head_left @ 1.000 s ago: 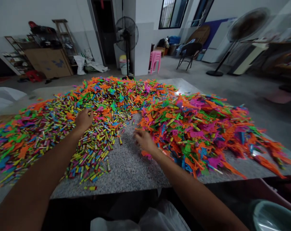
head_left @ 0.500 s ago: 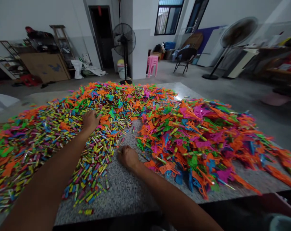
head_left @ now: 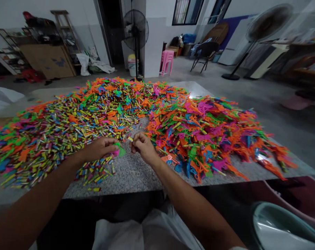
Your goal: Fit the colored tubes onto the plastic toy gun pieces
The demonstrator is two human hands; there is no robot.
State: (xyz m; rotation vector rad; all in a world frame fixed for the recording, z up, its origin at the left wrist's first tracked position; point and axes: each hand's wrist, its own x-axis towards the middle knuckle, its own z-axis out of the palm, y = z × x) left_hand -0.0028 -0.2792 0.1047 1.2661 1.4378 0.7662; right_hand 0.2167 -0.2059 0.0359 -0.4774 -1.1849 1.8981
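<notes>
My left hand (head_left: 99, 148) holds a small green flat plastic piece (head_left: 120, 150) over the bare grey speckled table (head_left: 136, 175). My right hand (head_left: 143, 146) is pinched on a small yellow tube (head_left: 130, 139), its tip close to the green piece. The two hands nearly meet in the gap between two heaps. To the left lies a heap of small coloured tubes (head_left: 60, 128). To the right lies a heap of flat plastic pieces (head_left: 204, 132), mostly orange, pink, green and blue.
The table's near edge runs just below my forearms. A basin rim (head_left: 279, 225) shows at bottom right and white cloth (head_left: 136, 232) lies on my lap. Standing fans (head_left: 135, 29), a pink stool (head_left: 167, 62), a chair (head_left: 205, 55) and shelves (head_left: 40, 45) stand behind.
My left hand left the tube heap and came back toward me with a green piece. My right hand rose from the table with a yellow tube and met it.
</notes>
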